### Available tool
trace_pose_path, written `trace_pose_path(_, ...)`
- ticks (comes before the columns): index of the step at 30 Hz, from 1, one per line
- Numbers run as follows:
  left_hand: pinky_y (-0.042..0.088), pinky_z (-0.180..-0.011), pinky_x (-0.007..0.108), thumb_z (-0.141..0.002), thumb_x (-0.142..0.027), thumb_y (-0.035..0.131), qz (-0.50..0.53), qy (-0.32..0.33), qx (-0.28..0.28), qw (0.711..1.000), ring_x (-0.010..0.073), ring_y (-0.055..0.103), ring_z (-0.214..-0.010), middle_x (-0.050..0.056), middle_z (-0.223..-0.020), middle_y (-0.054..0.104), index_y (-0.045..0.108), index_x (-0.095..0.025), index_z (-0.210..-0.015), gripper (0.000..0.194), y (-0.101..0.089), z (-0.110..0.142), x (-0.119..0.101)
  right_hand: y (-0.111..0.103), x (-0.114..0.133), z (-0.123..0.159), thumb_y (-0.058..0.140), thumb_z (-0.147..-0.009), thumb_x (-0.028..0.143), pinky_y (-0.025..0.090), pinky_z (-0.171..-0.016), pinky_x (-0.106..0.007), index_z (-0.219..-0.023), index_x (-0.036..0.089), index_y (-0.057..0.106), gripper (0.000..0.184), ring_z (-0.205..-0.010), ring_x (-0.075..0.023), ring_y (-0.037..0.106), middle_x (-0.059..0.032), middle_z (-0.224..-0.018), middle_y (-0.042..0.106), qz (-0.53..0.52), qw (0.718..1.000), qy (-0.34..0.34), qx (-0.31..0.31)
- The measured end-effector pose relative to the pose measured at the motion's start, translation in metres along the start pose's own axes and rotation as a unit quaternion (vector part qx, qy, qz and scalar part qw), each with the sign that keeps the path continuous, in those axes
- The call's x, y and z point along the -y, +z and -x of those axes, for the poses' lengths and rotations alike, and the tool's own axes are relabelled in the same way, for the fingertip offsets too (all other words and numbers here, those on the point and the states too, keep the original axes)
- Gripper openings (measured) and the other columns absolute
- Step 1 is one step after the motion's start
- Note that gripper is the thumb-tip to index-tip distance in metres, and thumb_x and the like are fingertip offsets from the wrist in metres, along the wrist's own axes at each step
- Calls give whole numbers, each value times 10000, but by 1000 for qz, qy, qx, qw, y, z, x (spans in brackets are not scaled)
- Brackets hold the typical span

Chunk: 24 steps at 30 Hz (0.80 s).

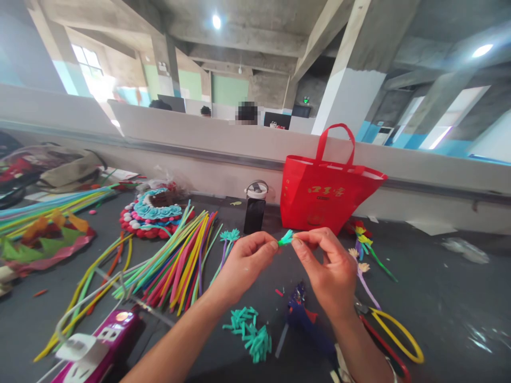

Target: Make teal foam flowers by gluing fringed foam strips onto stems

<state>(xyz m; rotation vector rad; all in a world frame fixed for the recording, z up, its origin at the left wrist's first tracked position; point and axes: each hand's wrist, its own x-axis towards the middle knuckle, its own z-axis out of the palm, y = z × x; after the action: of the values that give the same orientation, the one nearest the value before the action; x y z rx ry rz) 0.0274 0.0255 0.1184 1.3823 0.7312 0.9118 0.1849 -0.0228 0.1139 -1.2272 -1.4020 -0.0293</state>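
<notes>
Left hand (246, 261) and right hand (333, 268) pinch a seemingly part-formed teal flower (286, 237) in their fingers at frame centre, a fuller bloom (229, 235) left of centre apparently complete, cut pieces (259, 343) lying unused, lower centre.

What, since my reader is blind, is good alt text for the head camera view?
A left hand and right hand pinch a small turquoise flower over a dark table. Colorful sticks and turquoise scraps lie nearby; a red bag stands behind.

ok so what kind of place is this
Probably a shared craft workroom: there's a handheld teal tuft, piled colourful stems on the table, and heads beyond the partition.
</notes>
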Motion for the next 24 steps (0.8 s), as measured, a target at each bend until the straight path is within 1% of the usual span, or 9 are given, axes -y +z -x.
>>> trace_pose_path(2, 186, -457, 210, -833, -471, 643, 16, -6, -3, 1000, 66, 274, -482, -78, -549, 367, 550, -177, -724, 327, 1, 0, -1, -1, -1, 0, 662, -903, 287, 477, -722, -301, -943, 240, 704, 74, -771, -162, 601, 7, -837, 646, 4, 1000, -8, -3)
trace_pose_path(4, 174, -447, 207, -839, -472, 640, 26, -11, -6, 1000, 64, 265, -477, -80, -548, 364, 551, -176, -734, 326, 2, 1, -3, -2, -2, 1, 657, -907, 297, 479, -743, -309, -1024, 247, 702, 135, -763, -160, 590, 11, -834, 628, 6, 1000, -4, -7)
trace_pose_path(6, 163, -440, 206, -851, -470, 633, 36, -16, -2, 999, 62, 255, -470, -81, -545, 365, 554, -177, -746, 321, 1, 1, -3, -3, -3, 2, 657, -906, 310, 484, -753, -318, -1053, 252, 700, 164, -740, -158, 585, 15, -820, 615, 4, 1000, 6, -14)
trace_pose_path(9, 145, -435, 203, -862, -478, 626, 60, -29, 17, 998, 59, 218, -457, -91, -529, 330, 555, -179, -758, 324, -1, 0, -2, -4, -2, 3, 655, -905, 320, 496, -754, -328, -1024, 250, 708, 148, -720, -161, 593, 9, -820, 624, 6, 1000, 11, -21)
trace_pose_path(14, 132, -435, 198, -862, -489, 624, 87, -35, 41, 995, 57, 195, -453, -95, -531, 313, 577, -178, -800, 320, -3, -1, 0, -3, 1, 3, 639, -921, 305, 501, -726, -321, -972, 251, 703, 99, -764, -168, 610, -10, -881, 673, 4, 1000, -11, -6)
trace_pose_path(19, 146, -435, 196, -864, -513, 623, 81, -32, 52, 995, 53, 211, -456, -89, -543, 330, 582, -172, -794, 350, -3, -1, 3, -3, 2, 3, 638, -925, 304, 517, -730, -331, -966, 256, 708, 94, -811, -183, 635, -21, -909, 695, -4, 1000, -11, -7)
trace_pose_path(24, 155, -434, 189, -893, -485, 607, 79, -29, 62, 995, 57, 258, -479, -76, -573, 358, 593, -171, -834, 321, -2, -2, 7, -2, 1, 2, 640, -927, 272, 516, -744, -321, -958, 256, 714, 83, -839, -179, 646, -15, -905, 700, -5, 1000, -22, -4)
